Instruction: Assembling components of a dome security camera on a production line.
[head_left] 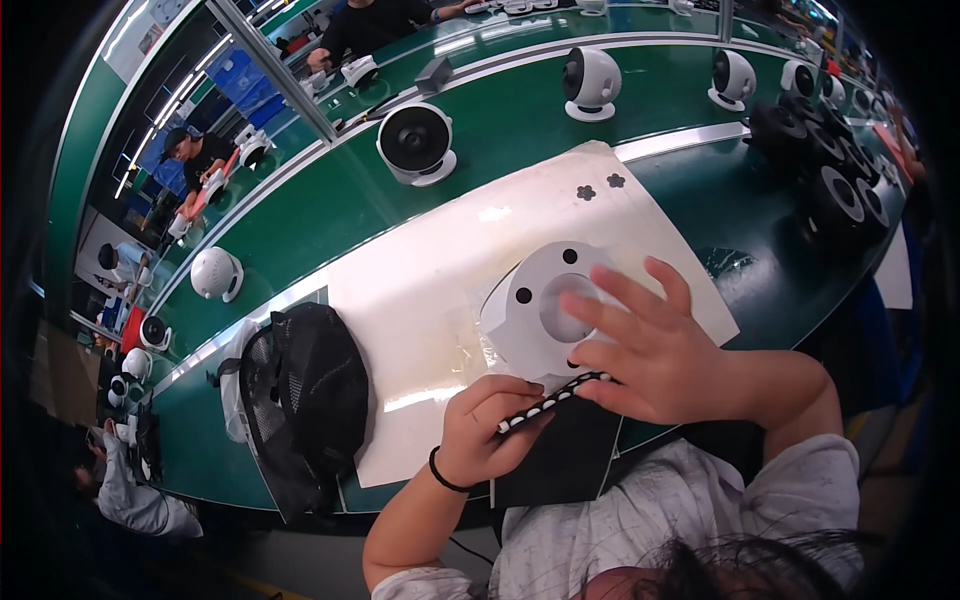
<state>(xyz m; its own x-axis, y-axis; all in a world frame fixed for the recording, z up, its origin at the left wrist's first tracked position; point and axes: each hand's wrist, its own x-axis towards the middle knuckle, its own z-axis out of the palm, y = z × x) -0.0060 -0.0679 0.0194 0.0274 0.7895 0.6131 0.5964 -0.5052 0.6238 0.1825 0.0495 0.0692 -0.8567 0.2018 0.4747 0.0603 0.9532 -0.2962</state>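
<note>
My left hand (485,430), a black band on its wrist, pinches a narrow strip of round pads (545,405), black with white showing between them. In front of it a white round base (512,338) with a recessed centre lies on clear film on the pale work sheet (420,300). Black round pads (523,296) sit on the base's face; another is partly covered near my fingers. My right hand (665,355) spreads its fingers over the base's right side. Its thumb is close to the strip's far end; whether they touch, I cannot tell.
A black mesh bag (325,390) lies left of the sheet. Two dark flower-shaped pieces (586,192) rest at its far end. White fans (418,145) stand along the green conveyor (510,105) beyond. Black round fan parts (835,205) are piled at right. Other people work across the line.
</note>
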